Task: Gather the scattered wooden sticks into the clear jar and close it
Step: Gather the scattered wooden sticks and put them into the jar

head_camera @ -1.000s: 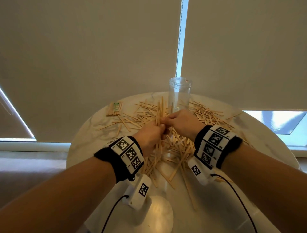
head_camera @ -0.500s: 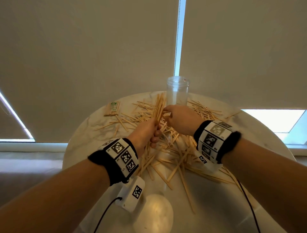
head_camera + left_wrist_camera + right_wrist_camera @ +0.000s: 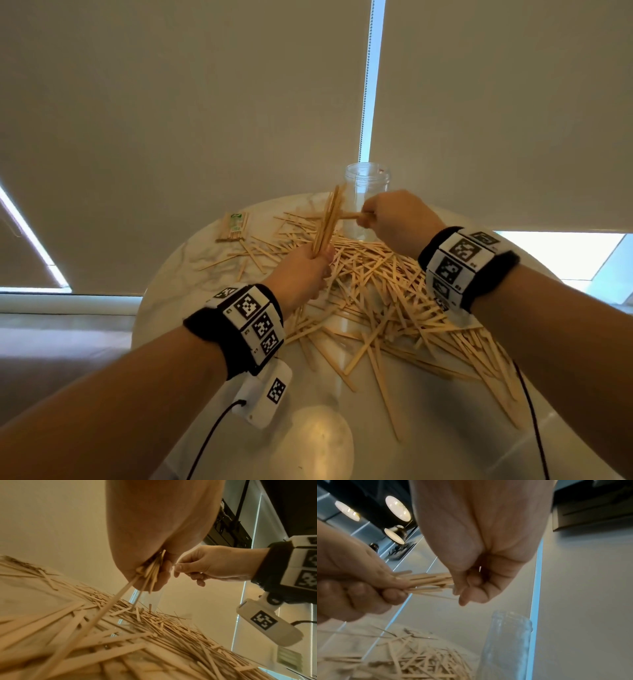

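Note:
My left hand [image 3: 308, 267] grips a bundle of wooden sticks [image 3: 327, 221] that stands nearly upright above the pile, just left of the jar. Its lower ends [image 3: 150, 573] poke out under my curled fingers. My right hand [image 3: 368, 217] hangs in front of the clear jar [image 3: 368, 181] and pinches a stick or two [image 3: 347, 216], which lie level and reach across to the bundle [image 3: 428, 581]. The jar stands open at the table's far edge, with no lid in view. Many loose sticks [image 3: 383, 301] cover the middle and right of the table.
The table [image 3: 171, 284] is round with a pale marble top. A wrapped pack of sticks [image 3: 234, 226] lies at its far left. Closed roller blinds hang right behind the jar. Cables run from both wrist cameras toward me.
Both hands have risen off the pile and moved away from me toward the jar. The bundle now stands higher, and my right hand has shifted right, in front of the jar.

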Motion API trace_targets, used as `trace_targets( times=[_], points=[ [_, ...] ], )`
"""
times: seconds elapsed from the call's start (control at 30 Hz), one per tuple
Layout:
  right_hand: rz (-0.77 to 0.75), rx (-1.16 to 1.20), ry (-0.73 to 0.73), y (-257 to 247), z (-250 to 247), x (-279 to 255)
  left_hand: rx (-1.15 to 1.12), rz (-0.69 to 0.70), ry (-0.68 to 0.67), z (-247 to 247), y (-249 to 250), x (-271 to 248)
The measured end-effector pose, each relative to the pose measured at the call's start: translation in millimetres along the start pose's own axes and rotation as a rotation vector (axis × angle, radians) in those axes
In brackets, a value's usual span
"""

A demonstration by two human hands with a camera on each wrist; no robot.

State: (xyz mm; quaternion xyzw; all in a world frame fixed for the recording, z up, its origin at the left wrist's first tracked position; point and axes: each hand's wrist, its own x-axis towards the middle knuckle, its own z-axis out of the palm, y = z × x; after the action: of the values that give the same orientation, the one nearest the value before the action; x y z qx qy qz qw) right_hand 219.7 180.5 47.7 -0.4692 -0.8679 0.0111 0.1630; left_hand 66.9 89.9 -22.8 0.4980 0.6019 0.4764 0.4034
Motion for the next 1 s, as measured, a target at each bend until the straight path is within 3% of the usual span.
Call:
trace_targets(
  times=[0.17, 0.27, 0.37, 0.53, 0.6, 0.63, 0.7, 0.77, 0.83, 0.93, 1.0],
  points=[
    [0.152, 0.153, 0.004, 1, -7, -7, -0.251, 0.063, 0.12, 1, 10, 2],
    [0.081, 0.341, -0.11, -23, -6, -23, -0.354, 0.123, 0.142, 7, 19, 4],
    [-0.018, 0.358, -0.218, -46, 1, -33, -0.423, 0.168, 0.155, 14, 25, 4],
    [-0.163, -0.063, -0.177, -54, 7, -39, -0.397, 0.129, 0.163, 17, 27, 5],
    [-0.276, -0.161, -0.274, -53, 8, -41, -0.391, 0.118, 0.126, 13, 27, 7],
    [-0.309, -0.163, -0.334, -49, 8, -39, -0.375, 0.122, 0.112, 11, 27, 7],
    [-0.159, 0.018, -0.366, -41, -4, -36, -0.306, 0.145, 0.109, 7, 25, 8],
    [0.006, 0.153, -0.106, -33, -23, -26, -0.259, 0.165, 0.119, 6, 22, 8],
    [0.061, 0.276, 0.164, -29, -39, -14, -0.175, 0.193, 0.113, 12, 19, 5],
    [-0.074, 0.451, 0.233, -37, -57, 2, 0.07, 0.266, 0.057, 28, 17, 1],
    [-0.134, 0.44, 0.221, -36, -62, 11, 0.079, 0.277, 0.019, 35, 18, -1]
  ],
)
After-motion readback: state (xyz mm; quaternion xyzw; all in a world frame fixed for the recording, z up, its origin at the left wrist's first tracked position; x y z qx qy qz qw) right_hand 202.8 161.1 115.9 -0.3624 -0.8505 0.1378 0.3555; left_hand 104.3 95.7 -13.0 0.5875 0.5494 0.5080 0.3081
